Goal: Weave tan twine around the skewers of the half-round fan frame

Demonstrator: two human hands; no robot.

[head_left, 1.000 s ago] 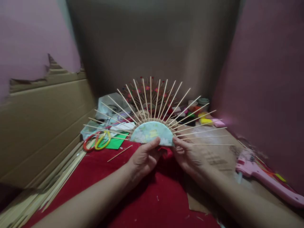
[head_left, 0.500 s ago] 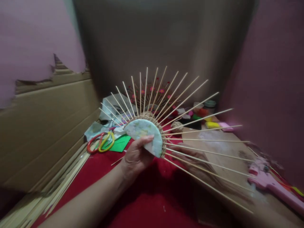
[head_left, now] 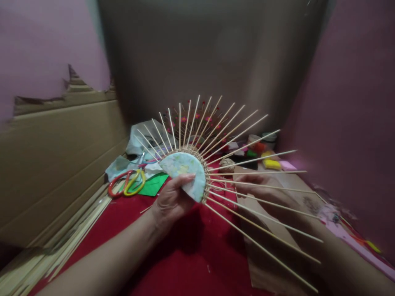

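Note:
A fan-shaped piece of thin wooden sticks spreads from a half-round base [head_left: 185, 166] covered in pale blue-green patterned material. Braided twine [head_left: 207, 181] runs along the curved edge of this base, around the feet of the sticks. My left hand [head_left: 173, 197] grips the base at its flat lower side, thumb on the front face; its other fingers are hidden behind. My right hand [head_left: 256, 186] is behind the right-hand sticks, its fingers drawn together and pointing left toward the twine edge. Sticks and blur partly cover it, and I cannot make out what it pinches.
Scissors [head_left: 135, 183] with red and yellow handles lie by green paper [head_left: 156, 183] on the red cloth [head_left: 197, 250]. Loose sticks [head_left: 74, 238] line the cardboard wall [head_left: 58, 164]. A twine ball [head_left: 227, 164], cardboard sheet [head_left: 262, 263] and pink glue gun [head_left: 339, 230] are at right. A flower-decorated stick piece [head_left: 208, 117] stands behind.
The fan-shaped piece and my left hand have shifted slightly left and down. My right hand has moved up behind the sticks and shows more clearly.

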